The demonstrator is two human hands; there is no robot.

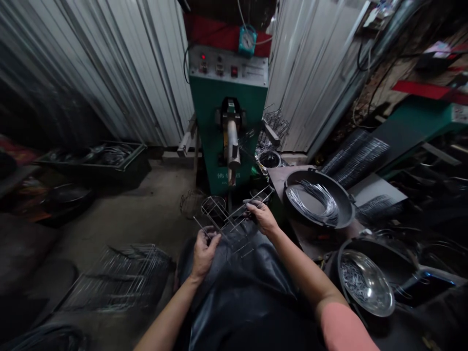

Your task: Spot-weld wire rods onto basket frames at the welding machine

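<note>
A wire frame [231,220] of thin metal rods is held over my lap, in front of the green machine [206,112]. My left hand [205,247] is closed on a thin rod at the near left side; whether that rod is joined to the frame cannot be made out. Further right and higher, my right hand [260,217] pinches the frame's right part between thumb and fingers. The machine's round metal arm [233,146] points toward me above the frame, apart from it.
At right, a black pan [344,214] holds curved wires, and a steel bowl [383,304] holds small metal pieces. Stacked wire racks [124,275] lie at lower left. A green bin [131,168] of wire parts stands further back. A dark apron [248,302] covers my lap.
</note>
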